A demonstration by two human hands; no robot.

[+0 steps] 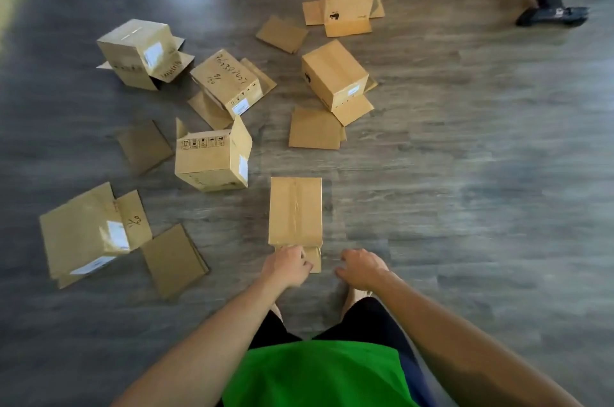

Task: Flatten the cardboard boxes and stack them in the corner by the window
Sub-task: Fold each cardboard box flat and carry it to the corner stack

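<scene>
A taped cardboard box (295, 210) stands right in front of me on the grey wood floor. My left hand (288, 265) grips its near bottom edge, at a small flap. My right hand (360, 268) hovers just to the right of the box with fingers curled, holding nothing. Several other boxes lie scattered beyond: one with shipping symbols (212, 157), one with handwriting (229, 82), one at far left (141, 52), a big one at near left (88, 233), and two at the right (335, 75) (347, 1).
Flat cardboard pieces lie among the boxes (315, 129) (172, 260) (144, 145) (282, 34). A black furniture leg with a foot (550, 12) stands at the top right. Bright light falls on the floor at the top left.
</scene>
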